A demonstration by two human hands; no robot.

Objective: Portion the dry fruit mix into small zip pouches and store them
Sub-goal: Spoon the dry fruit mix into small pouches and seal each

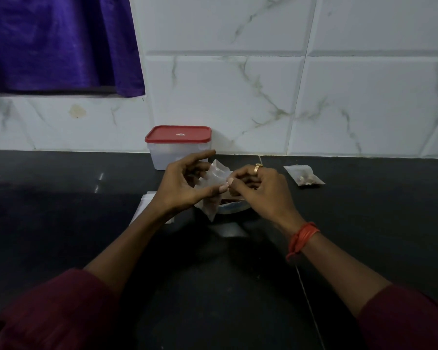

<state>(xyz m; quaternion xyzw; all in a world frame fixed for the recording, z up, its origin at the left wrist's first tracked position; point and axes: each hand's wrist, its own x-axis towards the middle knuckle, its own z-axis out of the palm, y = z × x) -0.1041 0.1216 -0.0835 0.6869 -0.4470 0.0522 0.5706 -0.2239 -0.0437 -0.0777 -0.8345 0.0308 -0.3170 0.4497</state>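
Both hands hold a small clear zip pouch [216, 174] above the dark counter. My left hand [187, 183] grips its left side between thumb and fingers. My right hand [258, 185], with a gold ring, pinches its right edge. Below the hands lies a bowl or packet of dry fruit mix [232, 204], mostly hidden. A filled zip pouch [304, 175] lies flat on the counter to the right. Spare empty pouches [144, 205] lie under my left wrist.
A clear plastic box with a red lid [178, 145] stands shut against the tiled wall just behind my hands. The black counter [61, 223] stretches left and right. A purple curtain [58, 44] hangs at the upper left.
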